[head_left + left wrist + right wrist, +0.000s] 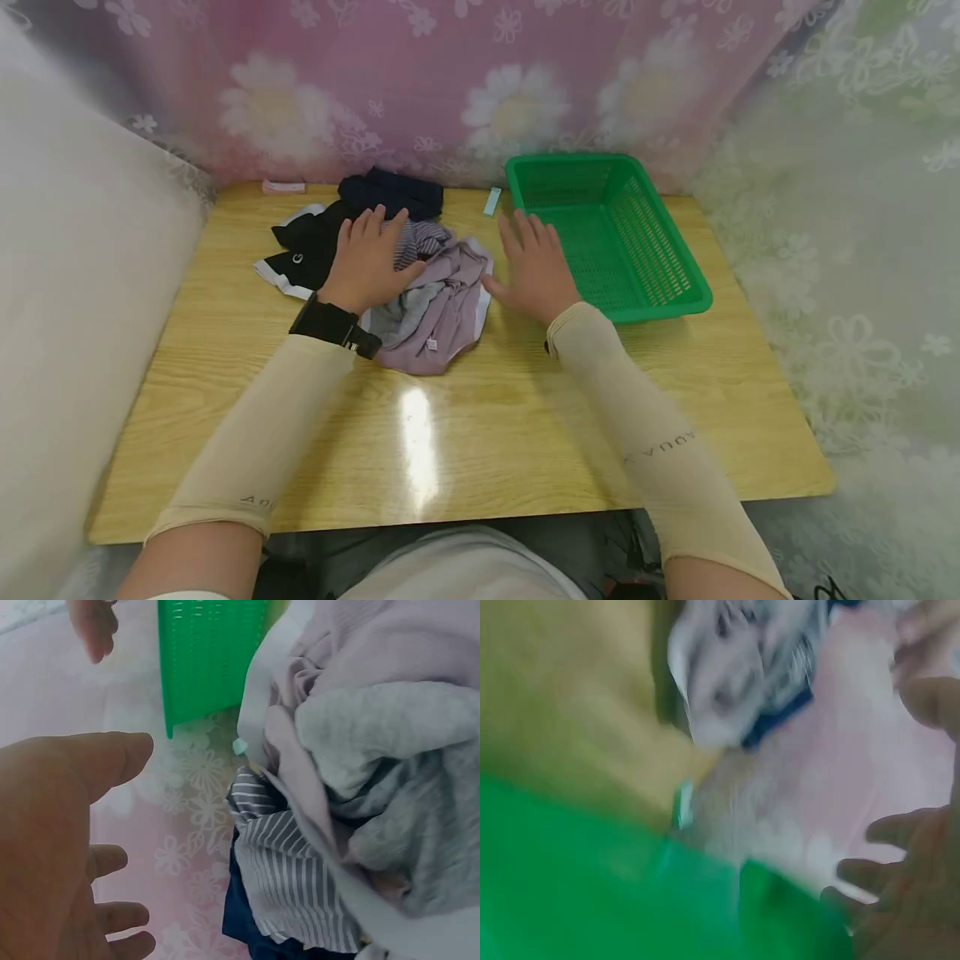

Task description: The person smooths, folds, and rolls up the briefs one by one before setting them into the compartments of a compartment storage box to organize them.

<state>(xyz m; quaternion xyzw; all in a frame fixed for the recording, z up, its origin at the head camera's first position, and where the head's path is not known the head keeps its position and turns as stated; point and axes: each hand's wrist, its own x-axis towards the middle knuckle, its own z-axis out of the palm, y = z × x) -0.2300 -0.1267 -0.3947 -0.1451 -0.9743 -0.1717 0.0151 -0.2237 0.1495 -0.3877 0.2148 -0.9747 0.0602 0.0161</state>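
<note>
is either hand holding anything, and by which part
Nothing is held: the left hand and the right hand are outstretched, gripping neither the clothes nor the green basket.

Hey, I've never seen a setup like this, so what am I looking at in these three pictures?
There's no robot here, just a person's bare left hand and right hand. The wide picture looks down from a camera on the head; the other two are taken from the wrists, left then right, the right one blurry. On the wood-grained table sit a heap of clothes and, to its right, a green basket. Both hands are open, holding nothing.
</note>
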